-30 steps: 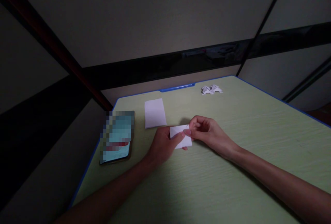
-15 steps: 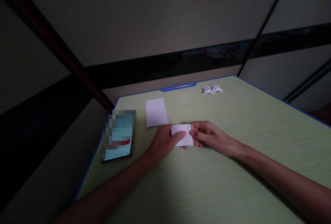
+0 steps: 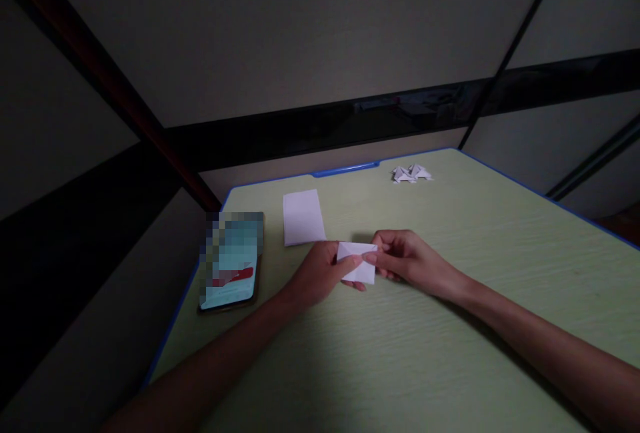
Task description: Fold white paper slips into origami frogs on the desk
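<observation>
A small white paper piece (image 3: 358, 262) is held just above the green table (image 3: 450, 326) between both hands. My left hand (image 3: 320, 276) pinches its left side with thumb on top. My right hand (image 3: 407, 259) pinches its right side, fingers curled. The paper looks partly folded, with a slanted top edge. A flat white paper sheet (image 3: 303, 217) lies on the table just behind my left hand.
A phone (image 3: 231, 261) with a lit screen lies near the table's left edge. Small folded white paper figures (image 3: 411, 173) sit at the far edge. A blue rim runs round the table. Dark wall beams stand behind.
The paper piece has shifted slightly right and its top edge now slants. Both hands have kept their pinch on it, with the fingers moving a little.
</observation>
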`<state>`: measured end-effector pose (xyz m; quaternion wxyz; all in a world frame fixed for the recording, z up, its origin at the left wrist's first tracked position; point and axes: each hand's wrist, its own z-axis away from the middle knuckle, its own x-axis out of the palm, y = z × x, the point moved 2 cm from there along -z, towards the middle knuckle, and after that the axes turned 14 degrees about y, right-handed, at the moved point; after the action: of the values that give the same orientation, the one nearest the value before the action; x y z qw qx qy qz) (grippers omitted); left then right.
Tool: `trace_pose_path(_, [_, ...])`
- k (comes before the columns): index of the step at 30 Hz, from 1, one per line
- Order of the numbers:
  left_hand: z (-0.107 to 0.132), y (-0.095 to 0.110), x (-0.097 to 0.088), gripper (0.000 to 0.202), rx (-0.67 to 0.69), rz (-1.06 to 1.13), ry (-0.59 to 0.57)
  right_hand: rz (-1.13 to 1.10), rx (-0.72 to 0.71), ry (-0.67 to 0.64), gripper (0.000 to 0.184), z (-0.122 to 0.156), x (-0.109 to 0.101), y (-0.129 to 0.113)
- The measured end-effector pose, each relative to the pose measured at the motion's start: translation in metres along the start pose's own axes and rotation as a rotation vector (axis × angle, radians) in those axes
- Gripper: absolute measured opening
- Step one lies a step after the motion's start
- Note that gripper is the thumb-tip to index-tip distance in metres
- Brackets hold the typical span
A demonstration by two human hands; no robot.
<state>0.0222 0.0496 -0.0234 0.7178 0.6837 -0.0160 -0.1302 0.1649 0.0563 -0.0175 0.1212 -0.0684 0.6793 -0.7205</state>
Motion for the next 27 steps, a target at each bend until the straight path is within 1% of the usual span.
trace_pose_path(3, [0.0, -0.001, 0.0, 0.018, -0.012, 0.054, 0.095, -0.059, 0.038, 0.032, 0.026, 0.0, 0.002, 0.002])
trace_pose_path(6, [0.0, -0.002, -0.003, 0.019, -0.005, 0.066, 0.197, -0.117, 0.056, 0.018, 0.026, 0.001, 0.003, 0.004])
trace_pose_path(9, [0.0, -0.004, -0.004, 0.022, 0.0, 0.082, 0.21, -0.153, 0.047, -0.006, 0.026, 0.001, 0.003, 0.005])
trace_pose_path(12, [0.0, -0.003, -0.005, 0.022, -0.008, 0.101, 0.238, -0.085, 0.017, -0.021, 0.028, 0.002, 0.003, 0.003])
trace_pose_path(14, [0.001, -0.001, -0.006, 0.021, -0.015, 0.094, 0.263, -0.002, -0.055, 0.043, 0.024, 0.003, 0.003, 0.0])
trace_pose_path(16, [0.002, 0.002, -0.005, 0.022, -0.02, 0.067, 0.268, 0.055, -0.165, 0.156, 0.015, 0.005, 0.002, -0.004])
trace_pose_path(17, [0.003, 0.003, -0.005, 0.022, -0.021, 0.052, 0.263, 0.07, -0.218, 0.204, 0.015, 0.007, 0.002, -0.006])
trace_pose_path(18, [0.003, 0.003, -0.004, 0.022, -0.021, 0.035, 0.252, 0.08, -0.259, 0.226, 0.016, 0.008, 0.003, -0.007])
trace_pose_path(20, [0.004, 0.004, -0.003, 0.022, -0.013, -0.005, 0.226, 0.096, -0.306, 0.219, 0.013, 0.009, 0.004, -0.008])
trace_pose_path(23, [0.004, 0.002, -0.002, 0.022, 0.023, -0.066, 0.195, 0.104, -0.294, 0.197, 0.011, 0.008, 0.004, -0.007])
trace_pose_path(27, [0.004, -0.001, -0.001, 0.023, 0.085, -0.126, 0.159, 0.092, -0.213, 0.174, 0.012, 0.006, 0.003, -0.006])
